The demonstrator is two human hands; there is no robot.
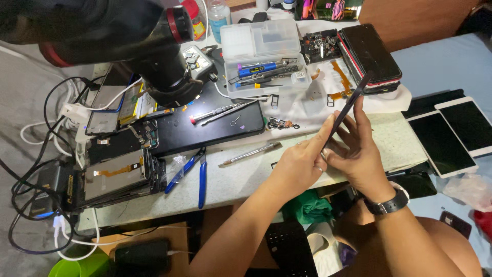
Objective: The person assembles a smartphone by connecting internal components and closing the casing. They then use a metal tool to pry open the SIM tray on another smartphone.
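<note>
Above the front edge of the cluttered counter (pixel 241 179), a thin dark phone panel (pixel 350 105) stands edge-on, its long axis slanting up to the right, pinched at its lower end by the left hand (pixel 300 164) and the right hand (pixel 359 154).

microscope (pixel 102 31) blurred and cut by top edge, thin dark phone (pixel 348 107) seen edge-on, lower end hidden between both hands, bottles (pixel 218 15) cropped above
</note>
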